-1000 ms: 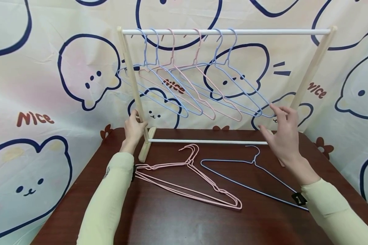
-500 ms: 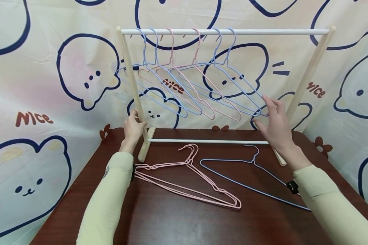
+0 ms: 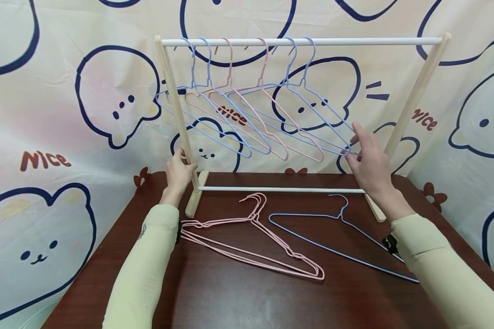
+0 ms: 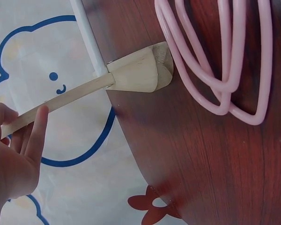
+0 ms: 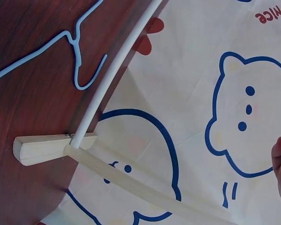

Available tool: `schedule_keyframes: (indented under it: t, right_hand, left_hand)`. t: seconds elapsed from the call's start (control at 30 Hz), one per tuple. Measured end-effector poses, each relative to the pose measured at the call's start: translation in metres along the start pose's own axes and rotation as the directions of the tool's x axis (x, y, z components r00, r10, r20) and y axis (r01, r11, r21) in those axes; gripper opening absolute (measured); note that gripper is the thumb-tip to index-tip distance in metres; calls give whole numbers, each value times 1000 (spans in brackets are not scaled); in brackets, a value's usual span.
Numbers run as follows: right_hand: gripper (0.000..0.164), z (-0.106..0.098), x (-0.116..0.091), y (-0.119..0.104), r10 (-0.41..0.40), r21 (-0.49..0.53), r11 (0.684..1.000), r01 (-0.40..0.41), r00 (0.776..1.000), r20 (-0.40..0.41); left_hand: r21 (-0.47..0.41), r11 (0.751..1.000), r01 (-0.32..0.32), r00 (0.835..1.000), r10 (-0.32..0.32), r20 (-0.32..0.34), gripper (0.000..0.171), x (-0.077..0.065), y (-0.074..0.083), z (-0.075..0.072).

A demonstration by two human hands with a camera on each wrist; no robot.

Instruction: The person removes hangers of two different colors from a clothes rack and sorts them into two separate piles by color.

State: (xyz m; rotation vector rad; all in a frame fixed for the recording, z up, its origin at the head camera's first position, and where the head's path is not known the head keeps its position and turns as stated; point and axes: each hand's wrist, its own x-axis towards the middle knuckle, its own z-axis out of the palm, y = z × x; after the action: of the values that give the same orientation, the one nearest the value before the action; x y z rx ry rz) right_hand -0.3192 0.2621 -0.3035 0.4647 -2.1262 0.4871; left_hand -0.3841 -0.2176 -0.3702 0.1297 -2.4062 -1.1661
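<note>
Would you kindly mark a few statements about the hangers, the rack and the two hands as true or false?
1. The left hand grips the left post. True.
2. Six hangers hang from the top bar. True.
3. All the hanging ones are blue. False: two are pink.
4. One blue hanger lies on the table. True.
5. The right hand lies flat on the table. False: it is up at the right end of the hanging blue hangers.
6. The loose pink hangers lie right of the loose blue one. False: they lie left of it.
</note>
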Motion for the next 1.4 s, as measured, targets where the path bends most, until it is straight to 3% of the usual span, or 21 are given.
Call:
schedule_keyframes:
  t: [0.4,0.87,1.13,1.4]
  right_hand:
    - [69,-3,-5,-1,1,9,1000,-1,999,-48]
    - [67,-24,-16,-6,138,164,981,-105,970,-202]
    - [69,-32,-34,-3,213,231,958,-169,960,-180]
    - [71,-39,-67,4,279,239,940,-242,951,-133]
  left_hand:
    - [3,1000,21,1000,-21,12,26,-1,2,-1]
    - [-11,1000,18,1000,-18,17,26,-2,2,-2]
    - [-5,1000,20,1000,-20,18,25,-1,-1,-2]
    - [2,1000,17,1000,-17,17,26,-1,-1,-2]
